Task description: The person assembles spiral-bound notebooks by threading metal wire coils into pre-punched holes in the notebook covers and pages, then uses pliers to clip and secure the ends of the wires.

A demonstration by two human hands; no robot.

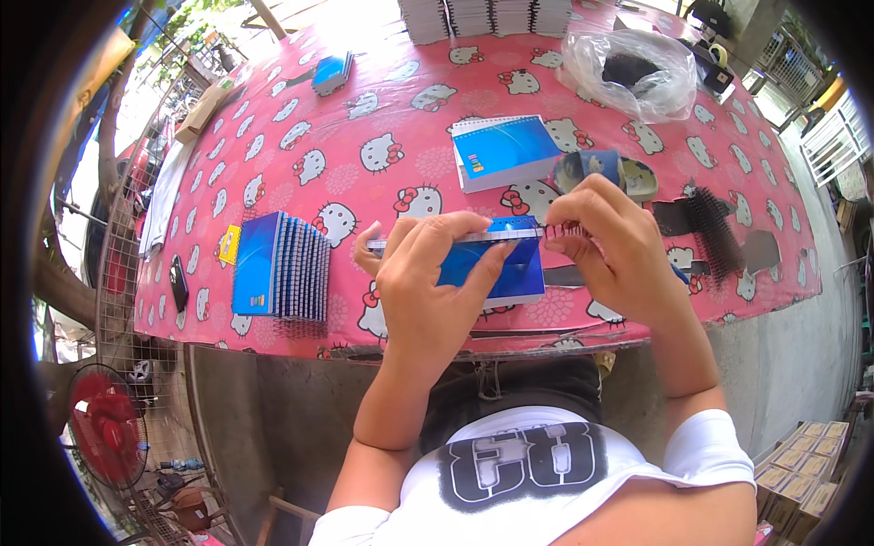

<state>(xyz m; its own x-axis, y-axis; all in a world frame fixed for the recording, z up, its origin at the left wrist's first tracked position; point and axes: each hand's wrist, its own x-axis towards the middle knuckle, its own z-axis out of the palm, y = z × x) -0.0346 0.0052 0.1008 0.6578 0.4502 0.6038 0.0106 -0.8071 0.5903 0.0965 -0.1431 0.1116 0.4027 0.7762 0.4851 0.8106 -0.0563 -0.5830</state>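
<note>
My left hand (428, 282) grips a blue-covered notebook (499, 268) by its top edge, holding it just above the near edge of the pink cartoon-cat tablecloth (364, 118). My right hand (614, 246) pinches a black wire binding comb (564, 229) against the right end of the notebook's top edge. The fingers hide most of the comb.
A fanned stack of blue notebooks (278, 266) lies to the left. A bound blue notebook (503, 150) sits beyond my hands. Black binding combs (715, 232) lie at the right, a clear plastic bag (633, 73) at the far right, white stacks (482, 16) at the far edge.
</note>
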